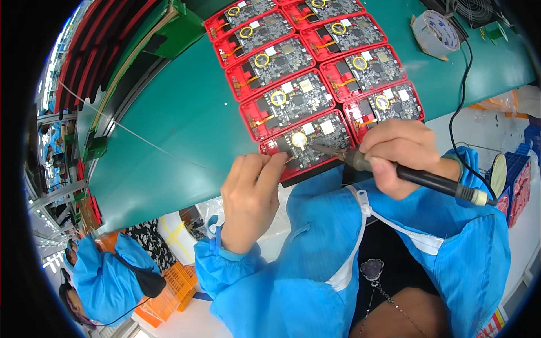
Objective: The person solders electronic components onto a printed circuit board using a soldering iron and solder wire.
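My right hand (401, 152) grips a soldering iron (428, 181) with a black handle. Its tip points left, over a circuit board (321, 128) in the nearest red case (350, 133). Close to the tip is a round, bright part with a yellow rim (298, 139). My left hand (248, 194) rests at the case's near left edge, thumb and fingers pinched. A thin strand of solder wire (291, 159) shows at its fingertips; whether the tip touches the wire cannot be seen.
Several more red cases with boards (287, 100) lie in two columns on the green table mat (163, 146). A tape roll (435, 34) and a black cable (463, 90) are at right. Red and green racks (101, 56) stand at left. Another person in blue (115, 270) sits beyond, lower left.
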Motion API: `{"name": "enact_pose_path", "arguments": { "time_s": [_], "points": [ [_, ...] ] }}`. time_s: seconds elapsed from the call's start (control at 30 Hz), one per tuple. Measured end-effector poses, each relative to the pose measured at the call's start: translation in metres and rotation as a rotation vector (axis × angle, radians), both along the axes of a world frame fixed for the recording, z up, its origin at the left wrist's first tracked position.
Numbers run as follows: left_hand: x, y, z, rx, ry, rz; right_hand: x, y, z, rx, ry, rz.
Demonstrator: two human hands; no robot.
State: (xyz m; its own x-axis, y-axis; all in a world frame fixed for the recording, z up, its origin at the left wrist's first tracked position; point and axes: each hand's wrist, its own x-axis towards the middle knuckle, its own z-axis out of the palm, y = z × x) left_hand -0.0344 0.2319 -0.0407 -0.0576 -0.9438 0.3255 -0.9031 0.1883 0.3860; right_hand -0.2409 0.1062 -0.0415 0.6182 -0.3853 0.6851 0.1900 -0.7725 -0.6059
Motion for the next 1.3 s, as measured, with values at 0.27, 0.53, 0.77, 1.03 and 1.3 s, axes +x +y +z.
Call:
{"name": "enact_pose_path", "arguments": {
  "time_s": [0.27, 0.53, 0.77, 1.03, 1.3],
  "points": [
    [0.001, -0.004, -0.006, -0.036, 0.075, 0.031, -0.007, -0.003, -0.003, 0.091, -0.025, -0.088],
    [0.004, 0.000, -0.005, 0.004, 0.101, 0.058, 0.004, 0.002, -0.008, 0.080, 0.004, -0.011],
    [0.005, -0.002, -0.004, 0.011, 0.099, 0.047, 0.005, 0.002, -0.008, 0.089, 0.023, -0.026],
    [0.002, -0.003, -0.006, 0.022, 0.098, 0.044, 0.003, 0.000, -0.010, 0.084, 0.025, -0.010],
    [0.000, -0.007, -0.007, 0.021, 0.103, 0.034, 0.006, -0.001, -0.013, 0.043, -0.021, -0.007]
  ]
}}
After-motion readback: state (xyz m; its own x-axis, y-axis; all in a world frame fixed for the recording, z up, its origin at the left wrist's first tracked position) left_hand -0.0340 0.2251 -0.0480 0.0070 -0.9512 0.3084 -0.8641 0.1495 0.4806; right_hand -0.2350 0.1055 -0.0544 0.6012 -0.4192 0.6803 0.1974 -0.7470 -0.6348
